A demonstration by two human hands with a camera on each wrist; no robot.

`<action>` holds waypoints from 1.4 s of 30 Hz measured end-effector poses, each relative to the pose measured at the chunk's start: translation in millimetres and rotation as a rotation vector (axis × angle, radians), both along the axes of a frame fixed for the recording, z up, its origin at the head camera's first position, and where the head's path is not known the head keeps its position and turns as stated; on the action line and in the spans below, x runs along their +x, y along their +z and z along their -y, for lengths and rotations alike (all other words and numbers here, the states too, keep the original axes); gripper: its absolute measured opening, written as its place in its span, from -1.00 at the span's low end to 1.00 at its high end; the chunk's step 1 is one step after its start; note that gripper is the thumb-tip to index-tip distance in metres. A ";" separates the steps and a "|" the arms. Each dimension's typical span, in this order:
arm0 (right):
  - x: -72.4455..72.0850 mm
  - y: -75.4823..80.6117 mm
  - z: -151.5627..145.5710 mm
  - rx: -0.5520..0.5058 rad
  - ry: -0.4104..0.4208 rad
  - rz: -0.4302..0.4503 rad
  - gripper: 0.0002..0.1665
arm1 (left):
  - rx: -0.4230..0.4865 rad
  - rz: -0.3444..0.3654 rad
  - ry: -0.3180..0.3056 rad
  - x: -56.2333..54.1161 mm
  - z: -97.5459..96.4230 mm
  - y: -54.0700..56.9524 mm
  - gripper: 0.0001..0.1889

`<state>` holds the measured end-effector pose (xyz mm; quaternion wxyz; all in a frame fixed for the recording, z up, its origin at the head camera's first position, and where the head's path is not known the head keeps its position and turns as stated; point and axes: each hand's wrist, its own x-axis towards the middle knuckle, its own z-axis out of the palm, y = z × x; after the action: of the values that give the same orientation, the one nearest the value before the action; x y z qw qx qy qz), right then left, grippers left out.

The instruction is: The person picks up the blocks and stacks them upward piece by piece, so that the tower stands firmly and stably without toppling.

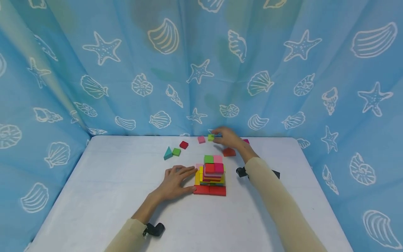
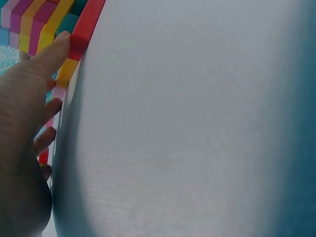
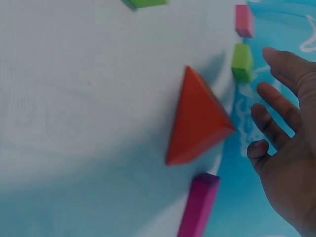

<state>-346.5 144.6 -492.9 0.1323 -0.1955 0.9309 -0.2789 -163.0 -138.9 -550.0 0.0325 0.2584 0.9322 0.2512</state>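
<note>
My left hand [image 1: 175, 182] rests on the table at the left side of a stack of coloured blocks [image 1: 214, 177], fingers spread. Its thumb touches the end of the long red block [image 2: 85, 30] along the front of the stack. Toward the back edge, my right hand [image 1: 227, 137] reaches over the table, nearest to a small light green block [image 1: 210, 138]. In the right wrist view its fingers are loosely bent beside that light green block [image 3: 242, 63], with a gap between. A red triangular block [image 3: 197, 121] lies close by, under the right wrist.
Behind the stack lie a pink block [image 1: 201, 139], a dark red block [image 1: 184, 144], a green block [image 1: 176, 152] and a teal triangular block [image 1: 168, 153]. A magenta block [image 3: 199, 205] is near the back edge. A blue shell-patterned curtain [image 1: 189, 70] hangs behind the white table [image 1: 94, 196].
</note>
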 end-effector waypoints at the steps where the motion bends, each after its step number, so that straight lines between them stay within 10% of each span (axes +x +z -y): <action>1: -0.4 -2.2 0.9 0.005 -0.006 0.009 -0.39 | -0.005 0.003 -0.002 0.0 -0.6 -0.5 -0.17; 22: 1.5 -21.1 13.2 0.053 -0.122 -0.074 -0.47 | -0.025 0.031 -0.007 0.8 -1.4 -0.9 -0.18; 29: 25.0 23.8 -4.1 -0.114 -0.040 -0.084 -0.48 | -0.038 0.031 0.000 0.0 -0.2 1.8 -0.16; 36: 87.0 81.0 -21.6 -0.164 0.112 -0.136 -0.54 | -0.039 0.032 0.001 -0.5 -0.7 -0.1 -0.15; 42: 120.1 94.8 -25.9 -0.103 0.189 -0.082 -0.45 | -0.026 0.031 0.009 -0.7 -1.5 0.2 -0.15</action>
<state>-226.4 170.5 -398.1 0.1095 -0.3002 0.8974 -0.3043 -163.7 -137.5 -549.7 0.0492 0.2499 0.9360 0.2431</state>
